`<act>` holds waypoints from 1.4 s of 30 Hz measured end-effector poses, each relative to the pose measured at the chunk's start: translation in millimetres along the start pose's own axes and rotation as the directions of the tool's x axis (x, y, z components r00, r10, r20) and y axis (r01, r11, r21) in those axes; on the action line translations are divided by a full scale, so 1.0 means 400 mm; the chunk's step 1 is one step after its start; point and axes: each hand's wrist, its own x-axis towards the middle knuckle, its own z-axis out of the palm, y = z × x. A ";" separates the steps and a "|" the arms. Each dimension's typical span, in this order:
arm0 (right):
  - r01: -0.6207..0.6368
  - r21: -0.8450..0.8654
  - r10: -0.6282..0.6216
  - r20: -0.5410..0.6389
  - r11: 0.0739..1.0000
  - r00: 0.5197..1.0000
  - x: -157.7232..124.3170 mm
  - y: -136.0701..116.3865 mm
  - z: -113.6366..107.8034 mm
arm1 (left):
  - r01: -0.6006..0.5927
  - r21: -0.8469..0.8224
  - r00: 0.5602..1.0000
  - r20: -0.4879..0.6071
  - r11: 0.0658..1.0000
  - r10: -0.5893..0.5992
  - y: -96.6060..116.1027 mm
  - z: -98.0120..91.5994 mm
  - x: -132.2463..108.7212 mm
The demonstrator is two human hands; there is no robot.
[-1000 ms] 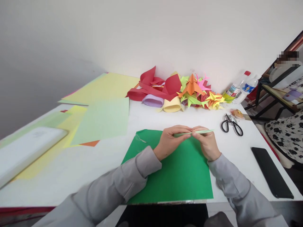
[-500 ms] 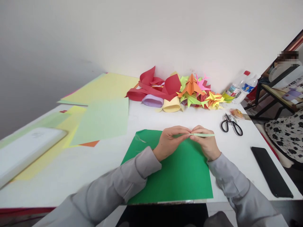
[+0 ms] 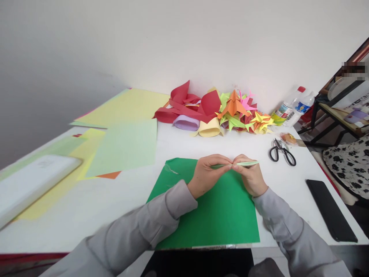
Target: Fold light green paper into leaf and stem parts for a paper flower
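Note:
Both of my hands meet over a dark green sheet of paper lying on the white table. My left hand and my right hand pinch a thin, light green folded paper strip between fingertips, held flat and level just above the sheet. The strip's right end sticks out past my right fingers. Grey sleeves cover both arms.
Pale green, yellow and orange sheets lie to the left, beside a white flat object. A heap of coloured folded paper figures sits against the wall. Black scissors, two plastic bottles and a black phone are at the right.
The hands stay almost in place; the strip's free end has shifted slightly, rising a little and drawing a bit to the left.

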 end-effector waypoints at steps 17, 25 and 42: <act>0.009 -0.010 -0.009 0.010 1.000 1.000 0.005 0.000 0.000 | 0.074 -0.023 0.996 0.044 0.997 -0.073 0.009 -0.003 0.004; -0.018 0.106 0.019 -0.002 0.994 1.000 0.010 0.003 -0.002 | -0.005 0.027 1.000 0.014 1.000 0.004 0.006 -0.004 0.004; -0.052 0.061 0.056 -0.079 0.997 0.995 0.000 -0.007 0.008 | 0.083 0.020 0.996 0.020 0.996 -0.083 0.003 -0.006 0.006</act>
